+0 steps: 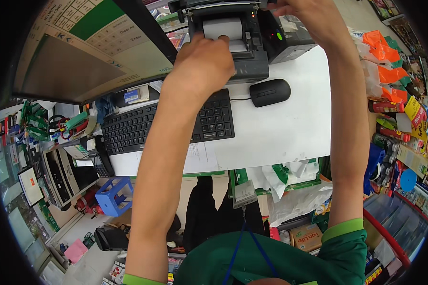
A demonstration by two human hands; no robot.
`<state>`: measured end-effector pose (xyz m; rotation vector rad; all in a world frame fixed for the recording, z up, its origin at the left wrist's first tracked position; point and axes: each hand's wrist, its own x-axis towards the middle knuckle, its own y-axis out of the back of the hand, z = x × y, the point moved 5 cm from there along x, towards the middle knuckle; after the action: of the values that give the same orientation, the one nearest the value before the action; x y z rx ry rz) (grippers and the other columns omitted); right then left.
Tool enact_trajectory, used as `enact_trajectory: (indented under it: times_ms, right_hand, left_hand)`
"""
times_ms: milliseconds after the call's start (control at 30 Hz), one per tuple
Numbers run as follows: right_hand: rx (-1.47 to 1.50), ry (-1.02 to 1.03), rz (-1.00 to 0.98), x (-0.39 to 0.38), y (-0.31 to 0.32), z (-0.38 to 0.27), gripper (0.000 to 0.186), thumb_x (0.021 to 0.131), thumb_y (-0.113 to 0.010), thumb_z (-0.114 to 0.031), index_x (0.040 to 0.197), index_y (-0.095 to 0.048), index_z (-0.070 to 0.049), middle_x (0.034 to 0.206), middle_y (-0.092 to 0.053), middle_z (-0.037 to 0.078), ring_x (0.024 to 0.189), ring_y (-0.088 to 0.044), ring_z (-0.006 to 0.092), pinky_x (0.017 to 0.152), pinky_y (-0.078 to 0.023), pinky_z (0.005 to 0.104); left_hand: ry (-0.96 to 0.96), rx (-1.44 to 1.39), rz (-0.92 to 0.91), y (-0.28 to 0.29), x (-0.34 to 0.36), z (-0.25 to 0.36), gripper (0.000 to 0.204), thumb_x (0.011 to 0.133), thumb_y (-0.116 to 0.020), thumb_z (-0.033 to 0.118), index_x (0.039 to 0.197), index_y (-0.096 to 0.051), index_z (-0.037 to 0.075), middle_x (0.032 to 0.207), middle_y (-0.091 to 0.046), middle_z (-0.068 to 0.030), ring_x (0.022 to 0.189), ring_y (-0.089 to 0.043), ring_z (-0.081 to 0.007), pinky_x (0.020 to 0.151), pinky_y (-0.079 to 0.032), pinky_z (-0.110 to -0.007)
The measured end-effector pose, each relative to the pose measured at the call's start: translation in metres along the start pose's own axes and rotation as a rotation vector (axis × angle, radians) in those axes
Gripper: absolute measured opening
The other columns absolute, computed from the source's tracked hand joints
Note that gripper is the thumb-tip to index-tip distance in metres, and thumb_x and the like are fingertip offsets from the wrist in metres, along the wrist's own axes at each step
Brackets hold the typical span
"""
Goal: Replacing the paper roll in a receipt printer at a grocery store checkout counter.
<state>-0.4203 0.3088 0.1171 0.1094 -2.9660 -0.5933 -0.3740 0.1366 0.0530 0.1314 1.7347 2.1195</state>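
A black receipt printer (252, 66) stands at the far edge of the white counter with its lid (218, 6) raised. Inside its bay lies a white paper roll (223, 27). My left hand (205, 59) reaches over the front of the printer, thumb and fingers bent around the near side of the roll; the palm hides part of the paper. At the top edge of the picture, my right hand (297, 8) has its fingers curled at the right end of the lid. Some of those fingertips are hidden.
A tilted monitor (95, 52) stands left of the printer, above a black keyboard (133, 124). A mouse (270, 92) lies on the white counter (280, 128). Right of the printer is a black device with a green light (279, 36). Packaged goods and orange-white bags (383, 47) crowd the right side.
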Motion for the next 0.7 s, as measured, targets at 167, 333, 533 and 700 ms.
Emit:
enact_trajectory:
  times_ms: [167, 333, 533, 700]
  right_hand:
    - [0.023, -0.040, -0.010, 0.002, 0.000, 0.002, 0.031, 0.097, -0.061, -0.025, 0.103, -0.070, 0.004, 0.079, -0.067, 0.004, 0.068, -0.062, 0.0098, 0.061, -0.051, 0.0233]
    - [0.050, -0.016, -0.036, 0.004, 0.001, 0.005, 0.031, 0.096, -0.061, -0.024, 0.103, -0.070, 0.005, 0.078, -0.066, 0.004, 0.066, -0.062, 0.0098, 0.061, -0.051, 0.0237]
    - [0.061, -0.031, -0.058, 0.005, 0.001, 0.007, 0.031, 0.097, -0.061, -0.025, 0.101, -0.070, 0.004, 0.076, -0.065, 0.003, 0.065, -0.061, 0.0097, 0.061, -0.051, 0.0240]
    - [0.062, -0.019, -0.065, 0.004, 0.001, 0.005, 0.030, 0.097, -0.061, -0.025, 0.100, -0.070, 0.004, 0.076, -0.065, 0.003, 0.065, -0.061, 0.0097, 0.061, -0.050, 0.0238]
  left_hand:
    - [0.107, 0.132, -0.397, 0.004, 0.029, 0.005, 0.038, 0.087, -0.043, 0.008, 0.120, -0.061, 0.001, 0.117, -0.063, -0.0242, 0.106, -0.062, -0.0391, 0.092, -0.050, -0.046]
    - [0.076, 0.300, -0.552, -0.005, 0.032, 0.008, 0.043, 0.088, -0.043, 0.013, 0.125, -0.061, 0.001, 0.134, -0.057, -0.0199, 0.128, -0.052, -0.0353, 0.098, -0.048, -0.046]
    - [0.219, 0.054, -0.496, 0.005, 0.046, -0.002, 0.051, 0.089, -0.042, 0.022, 0.135, -0.054, 0.003, 0.145, -0.048, -0.0167, 0.132, -0.048, -0.0343, 0.107, -0.040, -0.043]
    - [0.257, 0.138, -0.474, -0.003, 0.045, 0.001, 0.052, 0.089, -0.043, 0.026, 0.137, -0.053, 0.008, 0.146, -0.048, -0.0145, 0.132, -0.048, -0.0336, 0.107, -0.040, -0.043]
